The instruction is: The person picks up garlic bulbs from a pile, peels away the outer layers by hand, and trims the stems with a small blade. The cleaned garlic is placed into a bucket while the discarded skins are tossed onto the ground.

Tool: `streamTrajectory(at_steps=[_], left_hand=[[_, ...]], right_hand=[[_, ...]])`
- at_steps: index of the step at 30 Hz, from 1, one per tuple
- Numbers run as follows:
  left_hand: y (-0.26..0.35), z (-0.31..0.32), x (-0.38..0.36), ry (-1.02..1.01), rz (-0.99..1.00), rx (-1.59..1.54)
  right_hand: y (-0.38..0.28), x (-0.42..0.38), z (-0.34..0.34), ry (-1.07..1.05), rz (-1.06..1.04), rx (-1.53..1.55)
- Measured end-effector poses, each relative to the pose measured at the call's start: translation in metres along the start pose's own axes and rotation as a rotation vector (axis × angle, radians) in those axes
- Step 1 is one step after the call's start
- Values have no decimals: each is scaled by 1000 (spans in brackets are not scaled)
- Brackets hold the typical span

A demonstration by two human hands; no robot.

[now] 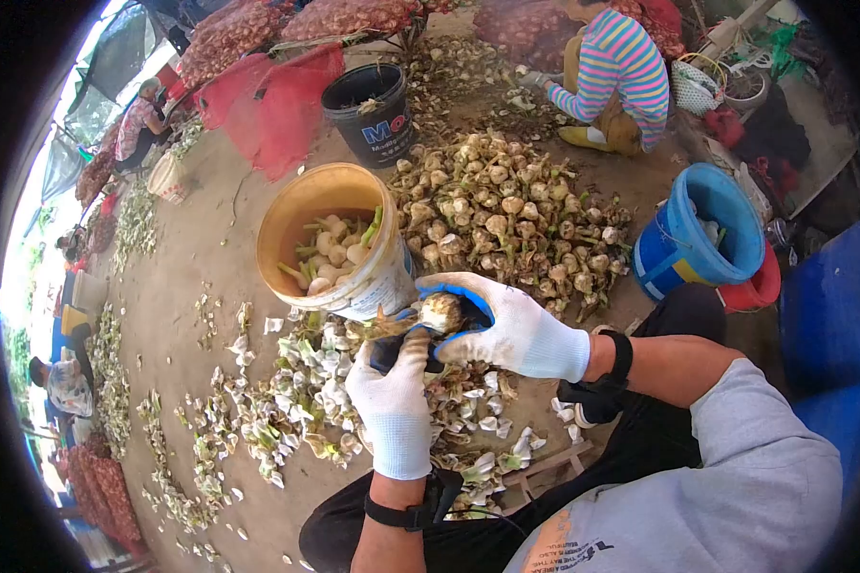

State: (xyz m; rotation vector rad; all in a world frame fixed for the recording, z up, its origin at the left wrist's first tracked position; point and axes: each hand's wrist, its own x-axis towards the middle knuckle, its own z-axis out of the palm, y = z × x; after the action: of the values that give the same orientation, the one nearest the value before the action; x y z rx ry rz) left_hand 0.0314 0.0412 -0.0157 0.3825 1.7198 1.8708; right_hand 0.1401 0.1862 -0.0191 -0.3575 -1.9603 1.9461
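Note:
A garlic bulb [440, 312] with dry, brownish outer skin is between my gloved hands, above a litter of peelings. My right hand [516, 327], in a white glove with a blue palm, is closed around the bulb from the right. From below, my left hand [394, 387] is closed with its thumb pressed up against the bulb near its stem; the palm side of these fingers is hidden. Just beyond my hands stands a yellowish bucket [275, 224] holding cleaned white bulbs [334, 246] with short green stems. Behind it lies a large heap of unpeeled garlic [506, 215].
Garlic skins [306, 392] cover the floor before me. A blue bucket [661, 244] stands right, a black bucket [368, 143] beyond the yellowish one. A co-worker in a striped top [621, 67] crouches at the back; others sit far left. Red mesh sacks [234, 43] line the back.

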Motion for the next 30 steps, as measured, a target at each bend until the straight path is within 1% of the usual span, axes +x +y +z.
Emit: streamTrajectory(at_steps=[1, 2, 3, 5, 6, 7, 9, 10, 11, 12, 13, 15, 16, 17, 19, 21, 22, 23, 25, 26, 28, 29, 30], left_hand=[[1, 2, 0, -17, 6, 40], [-2, 3, 1, -21, 80, 111], [-2, 3, 1, -24, 78, 110], [9, 1, -2, -56, 27, 203], [17, 3, -4, -67, -39, 252], [17, 3, -4, -71, -40, 252], [14, 3, -3, -55, -62, 120], [12, 1, -2, -58, -62, 124], [10, -3, -1, -50, -73, 41], [6, -8, 1, -39, -83, -44], [-5, -16, 8, 11, -33, -89], [-1, -26, 15, 75, -78, -117], [-2, -33, 21, 79, -38, -76], [-2, -37, 24, 122, -66, 4], [-1, -39, 23, 98, -14, 143], [-4, -42, 20, -7, 178, 601], [-12, -50, 19, -38, 329, 913], [-4, -45, 14, -85, 319, 1097], [-19, -49, 6, -59, 339, 1267], [-19, -50, 5, -55, 335, 1263], [-12, -50, 3, -96, 488, 1236], [-8, -47, 2, -96, 486, 1233], [-1, -42, 1, -139, 368, 947]], right_hand=[[-1, -1, 0, 35, -8, -122], [-2, -2, -2, 40, -7, -124], [-3, -1, -6, 28, 44, -60], [-4, 3, -12, -2, 146, 74], [-4, 6, -16, -36, 210, 249], [-3, 7, -17, -33, 210, 250], [2, 10, -19, -101, 304, 470], [10, 11, -16, -106, 301, 504], [18, 11, -18, -104, 300, 508], [24, 12, -20, -173, 322, 619], [27, 13, -22, -244, 343, 730], [15, 12, -25, -226, 335, 745], [13, 13, -29, -279, 300, 824], [11, 13, -34, -328, 262, 902], [17, 15, -41, -281, 286, 886], [22, 17, -46, -459, 283, 949], [24, 15, -49, -481, 285, 942], [20, 13, -49, -479, 286, 942], [14, 11, -51, -443, 305, 788], [17, 12, -52, -447, 311, 786], [28, 13, -56, -473, 301, 714], [27, 12, -56, -473, 304, 712], [24, 11, -54, -460, 336, 712]])
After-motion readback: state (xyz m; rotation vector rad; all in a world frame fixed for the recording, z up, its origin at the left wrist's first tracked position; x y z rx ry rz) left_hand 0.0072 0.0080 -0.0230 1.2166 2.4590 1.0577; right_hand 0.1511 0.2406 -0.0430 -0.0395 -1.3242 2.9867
